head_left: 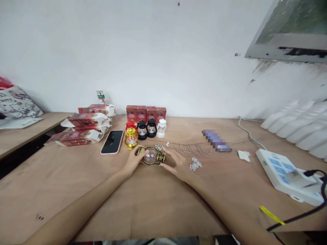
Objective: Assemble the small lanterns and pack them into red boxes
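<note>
A small bronze-coloured lantern [151, 157] with a clear globe lies on its side between my hands, just above the wooden table. My left hand [133, 160] grips its base end, thumb over the globe. At the capped end, my right hand [178, 165] has its thumb and fingers apart around the top; contact there is hard to make out. Just behind stand a gold lantern [131, 139], a red lantern [131, 124], two black lanterns [142, 130] and a white lantern [161, 128]. Small round pieces [158, 147] lie close behind the held lantern.
Bent wire pieces [191, 149] and white plastic parts [195, 164] lie right of my hands. Red boxes [146, 113] line the wall. Opened boxes [84, 132] and a phone [112, 142] are left. A power strip [287, 175] with cables sits at right.
</note>
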`<state>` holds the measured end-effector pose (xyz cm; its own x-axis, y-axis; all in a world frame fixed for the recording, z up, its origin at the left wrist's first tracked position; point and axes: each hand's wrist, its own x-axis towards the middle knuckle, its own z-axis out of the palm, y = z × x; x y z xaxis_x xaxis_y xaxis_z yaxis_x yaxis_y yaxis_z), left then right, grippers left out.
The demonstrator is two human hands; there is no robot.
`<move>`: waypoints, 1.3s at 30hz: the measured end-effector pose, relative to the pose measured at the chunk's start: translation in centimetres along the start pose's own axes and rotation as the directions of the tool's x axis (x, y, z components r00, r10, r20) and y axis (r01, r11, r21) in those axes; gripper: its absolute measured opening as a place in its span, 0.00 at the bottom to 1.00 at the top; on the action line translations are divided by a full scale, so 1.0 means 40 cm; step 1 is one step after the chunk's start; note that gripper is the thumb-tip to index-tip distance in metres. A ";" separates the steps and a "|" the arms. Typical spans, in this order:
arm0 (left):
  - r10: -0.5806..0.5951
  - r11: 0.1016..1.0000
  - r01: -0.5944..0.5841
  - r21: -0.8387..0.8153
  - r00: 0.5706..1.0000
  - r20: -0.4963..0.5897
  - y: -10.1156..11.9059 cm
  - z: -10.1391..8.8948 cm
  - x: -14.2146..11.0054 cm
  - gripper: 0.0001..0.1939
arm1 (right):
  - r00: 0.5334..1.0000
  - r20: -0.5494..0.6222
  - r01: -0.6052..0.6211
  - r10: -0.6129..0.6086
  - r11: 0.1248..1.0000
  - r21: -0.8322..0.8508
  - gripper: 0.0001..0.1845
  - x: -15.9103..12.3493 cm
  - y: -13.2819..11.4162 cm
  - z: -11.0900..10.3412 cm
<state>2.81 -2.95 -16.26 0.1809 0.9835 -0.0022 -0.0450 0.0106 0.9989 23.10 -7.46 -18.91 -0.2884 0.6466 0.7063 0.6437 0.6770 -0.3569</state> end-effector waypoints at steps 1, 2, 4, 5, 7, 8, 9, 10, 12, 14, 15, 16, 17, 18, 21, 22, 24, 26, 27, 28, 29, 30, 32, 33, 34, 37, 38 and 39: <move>-0.001 1.000 0.001 0.003 1.000 0.000 0.001 0.000 0.000 0.23 | 1.000 0.005 -0.003 0.003 1.000 0.004 0.26 0.000 0.002 0.000; -0.007 1.000 0.007 0.006 1.000 0.002 0.001 0.000 0.000 0.23 | 1.000 0.007 -0.003 0.003 1.000 0.008 0.26 0.000 0.003 -0.001; -0.028 1.000 0.028 0.005 1.000 0.011 0.003 0.000 0.000 0.23 | 1.000 0.010 0.003 -0.003 1.000 0.013 0.25 0.000 0.006 -0.002; -0.034 0.999 0.034 0.000 0.999 0.014 0.003 0.000 0.000 0.24 | 1.000 0.013 0.007 -0.008 1.000 0.015 0.25 0.001 0.007 -0.004; -0.039 0.999 0.039 -0.016 0.999 0.016 0.005 0.001 -0.001 0.24 | 1.000 0.018 0.019 -0.020 1.000 0.018 0.25 0.002 0.007 -0.005; -0.036 0.999 0.037 -0.024 0.999 0.014 0.006 0.002 -0.001 0.24 | 1.000 0.017 0.025 -0.025 1.000 0.019 0.25 0.002 0.007 -0.006; -0.032 0.999 0.033 -0.030 0.999 0.012 0.006 0.002 -0.001 0.24 | 0.999 0.013 0.029 -0.029 0.999 0.021 0.25 0.003 0.007 -0.006; -0.030 0.999 0.030 -0.034 1.000 0.010 0.006 0.003 -0.001 0.24 | 0.999 0.008 0.033 -0.033 0.999 0.024 0.25 0.003 0.007 -0.006; -0.031 0.999 0.031 -0.042 0.999 0.009 0.006 0.003 -0.001 0.24 | 0.999 0.003 0.037 -0.037 0.999 0.034 0.25 0.004 0.005 -0.006; -0.033 0.998 0.034 -0.053 0.999 0.013 0.005 0.002 -0.001 0.24 | 0.999 0.008 0.039 -0.039 0.998 0.045 0.26 0.004 0.004 -0.005; -0.034 0.998 0.035 -0.058 0.999 0.016 0.005 0.001 0.000 0.23 | 0.999 0.013 0.037 -0.038 0.998 0.049 0.26 0.004 0.003 -0.005; -0.036 0.998 0.037 -0.060 0.999 0.020 0.005 0.000 0.000 0.23 | 0.999 0.016 0.032 -0.033 0.998 0.052 0.26 0.004 0.003 -0.004; -0.037 0.997 0.039 -0.060 0.999 0.023 0.005 -0.001 0.001 0.23 | 0.999 0.018 0.027 -0.028 0.998 0.053 0.26 0.003 0.002 -0.004; -0.039 0.997 0.041 -0.059 0.999 0.027 0.005 -0.002 0.001 0.23 | 1.000 0.021 0.020 -0.021 0.998 0.053 0.26 0.003 0.001 -0.004; -0.059 0.996 0.062 -0.067 0.997 0.039 0.008 -0.003 0.002 0.23 | 1.000 0.025 0.004 -0.005 0.999 0.045 0.26 0.003 0.000 -0.004; -0.064 0.995 0.067 -0.076 0.997 0.042 0.009 -0.003 0.002 0.23 | 1.000 0.025 0.003 -0.004 0.999 0.040 0.26 0.003 0.000 -0.005; -0.066 0.993 0.069 -0.097 0.997 0.043 0.012 -0.003 0.001 0.23 | 1.000 0.026 0.008 -0.009 0.999 0.032 0.25 0.004 -0.001 -0.006; -0.066 0.991 0.071 -0.112 0.997 0.041 0.013 -0.002 0.001 0.23 | 0.999 0.030 0.020 -0.020 0.999 0.029 0.26 0.005 -0.002 -0.007; -0.071 0.990 0.075 -0.118 0.997 0.041 0.013 -0.003 0.001 0.23 | 0.999 0.034 0.025 -0.026 0.999 0.029 0.26 0.006 -0.002 -0.008; -0.078 0.989 0.082 -0.125 0.996 0.041 0.012 -0.003 0.002 0.23 | 0.999 0.037 0.031 -0.032 0.999 0.028 0.26 0.006 -0.002 -0.008; -0.084 0.987 0.089 -0.132 0.996 0.040 0.012 -0.003 0.002 0.24 | 0.998 0.041 0.036 -0.037 0.999 0.025 0.26 0.007 -0.002 -0.009; -0.091 0.986 0.095 -0.140 0.995 0.038 0.011 -0.003 0.003 0.24 | 0.998 0.045 0.039 -0.040 0.999 0.022 0.26 0.007 -0.002 -0.009; -0.099 0.983 0.102 -0.152 0.995 0.028 0.011 -0.002 0.003 0.24 | 0.998 0.054 0.041 -0.042 0.999 0.013 0.26 0.008 -0.002 -0.010; -0.100 0.982 0.103 -0.157 0.995 0.024 0.011 -0.001 0.003 0.24 | 0.997 0.060 0.038 -0.039 0.999 0.010 0.26 0.008 -0.003 -0.011; -0.100 0.982 0.102 -0.161 0.995 0.019 0.011 -0.001 0.003 0.24 | 0.997 0.066 0.034 -0.034 0.999 0.008 0.26 0.009 -0.004 -0.011; -0.098 0.981 0.098 -0.169 0.995 0.011 0.010 -0.001 0.004 0.24 | 0.997 0.079 0.020 -0.021 1.000 0.017 0.26 0.010 -0.006 -0.012; -0.098 0.980 0.099 -0.171 0.995 0.012 0.010 -0.002 0.004 0.24 | 0.997 0.078 0.016 -0.018 1.000 0.023 0.26 0.010 -0.007 -0.011; -0.100 0.980 0.101 -0.173 0.995 0.016 0.009 -0.003 0.004 0.25 | 0.997 0.076 0.014 -0.016 1.000 0.027 0.26 0.009 -0.006 -0.010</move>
<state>2.70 -2.77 -15.90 0.2000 0.9745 -0.1015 -0.1956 0.1412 0.9705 23.11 -7.53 -18.32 -0.3517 0.6604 0.6635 0.6206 0.6951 -0.3630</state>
